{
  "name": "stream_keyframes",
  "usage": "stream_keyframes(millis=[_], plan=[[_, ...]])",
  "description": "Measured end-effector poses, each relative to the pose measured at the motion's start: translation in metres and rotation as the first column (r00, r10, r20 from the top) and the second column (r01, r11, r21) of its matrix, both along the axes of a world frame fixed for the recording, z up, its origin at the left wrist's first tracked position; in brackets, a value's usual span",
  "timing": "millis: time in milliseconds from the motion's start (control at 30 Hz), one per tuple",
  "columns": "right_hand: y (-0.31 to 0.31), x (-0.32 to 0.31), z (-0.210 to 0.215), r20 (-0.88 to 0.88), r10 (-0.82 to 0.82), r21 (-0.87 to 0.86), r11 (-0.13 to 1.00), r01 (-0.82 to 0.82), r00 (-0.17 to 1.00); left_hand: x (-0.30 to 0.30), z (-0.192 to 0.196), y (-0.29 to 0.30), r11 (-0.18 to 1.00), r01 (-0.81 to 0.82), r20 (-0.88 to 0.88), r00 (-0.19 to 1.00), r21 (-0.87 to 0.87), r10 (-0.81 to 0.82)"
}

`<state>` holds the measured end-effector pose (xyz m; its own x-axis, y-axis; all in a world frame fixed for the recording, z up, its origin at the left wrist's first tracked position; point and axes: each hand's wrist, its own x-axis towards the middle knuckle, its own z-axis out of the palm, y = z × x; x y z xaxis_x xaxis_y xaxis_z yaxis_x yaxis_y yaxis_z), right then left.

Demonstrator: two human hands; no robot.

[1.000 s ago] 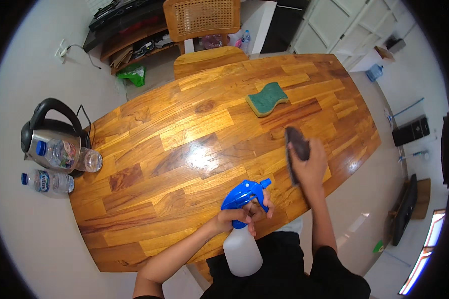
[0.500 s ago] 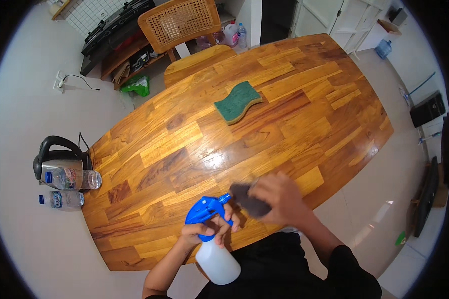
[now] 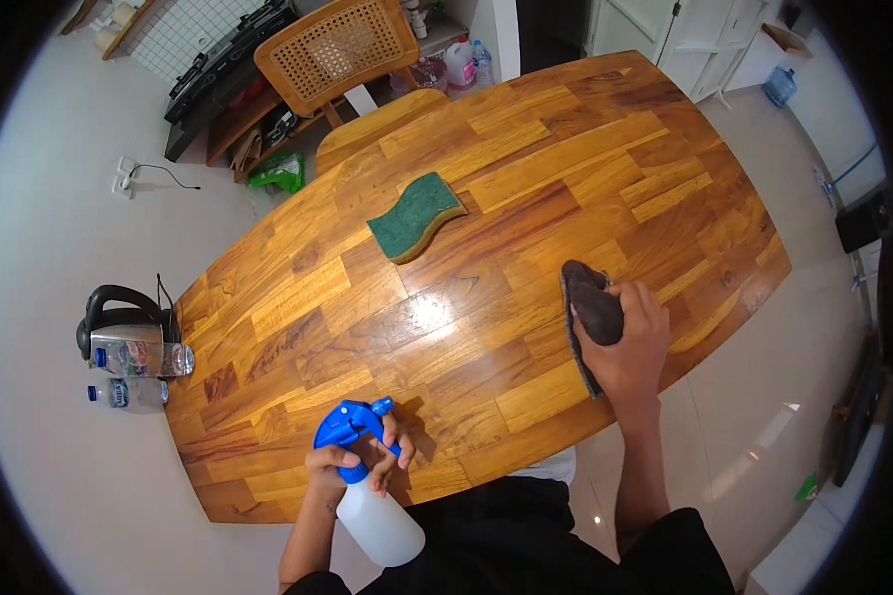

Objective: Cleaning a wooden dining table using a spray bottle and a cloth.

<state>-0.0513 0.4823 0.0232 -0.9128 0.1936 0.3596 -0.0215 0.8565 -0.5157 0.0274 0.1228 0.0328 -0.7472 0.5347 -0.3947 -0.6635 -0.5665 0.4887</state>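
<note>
My left hand (image 3: pixel 352 461) is closed round the neck of a spray bottle (image 3: pixel 381 529) with a white body and a blue trigger head, held tilted over the table's near edge. Its nozzle points right. My right hand (image 3: pixel 630 342) grips a bunched dark grey cloth (image 3: pixel 595 309) against the right part of the wooden table (image 3: pixel 446 372); one flap of the cloth hangs along its left side. A wavy green and yellow sponge (image 3: pixel 417 216) lies beyond both hands, green face up, touched by neither.
An electric kettle (image 3: pixel 129 327) and two clear water bottles (image 3: pixel 134 393) are at the left end. A chair with a woven back (image 3: pixel 337 52) stands at the far side. A wall socket with a plugged-in cable (image 3: pixel 124 178) is on the left wall.
My right hand has swung right with the cloth, away from the spray nozzle, and now presses it to the tabletop. My left hand still holds the bottle. The view has shifted slightly.
</note>
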Motion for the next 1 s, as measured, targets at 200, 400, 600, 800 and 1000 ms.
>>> stream_keyframes(millis=[200, 400, 600, 800, 1000], plan=[[-0.046, 0.038, 0.002, 0.046, 0.093, -0.037, 0.995, -0.091, 0.995, -0.010, 0.002, 0.004, 0.999, 0.044, 0.044, 0.998, -0.004, -0.044], [-0.086, 0.080, 0.003, 0.053, 0.391, -0.177, 0.909, -0.377, 0.919, -0.037, 0.001, 0.018, 0.983, 0.176, 0.014, 0.984, 0.060, -0.177], [-0.029, 0.058, 0.004, 0.022, 0.090, 0.010, 0.996, -0.090, 0.996, -0.056, -0.009, 0.022, 0.976, 0.074, 0.005, 0.997, 0.207, -0.076], [-0.005, 0.037, 0.000, -0.018, -0.281, 0.101, 0.954, 0.281, 0.960, -0.051, -0.012, 0.023, 0.955, 0.052, -0.021, 0.999, 0.293, -0.048], [-0.099, 0.067, -0.002, 0.006, 0.060, 0.032, 0.998, -0.060, 0.998, -0.047, -0.014, 0.017, 0.929, 0.159, -0.027, 0.987, 0.334, -0.159]])
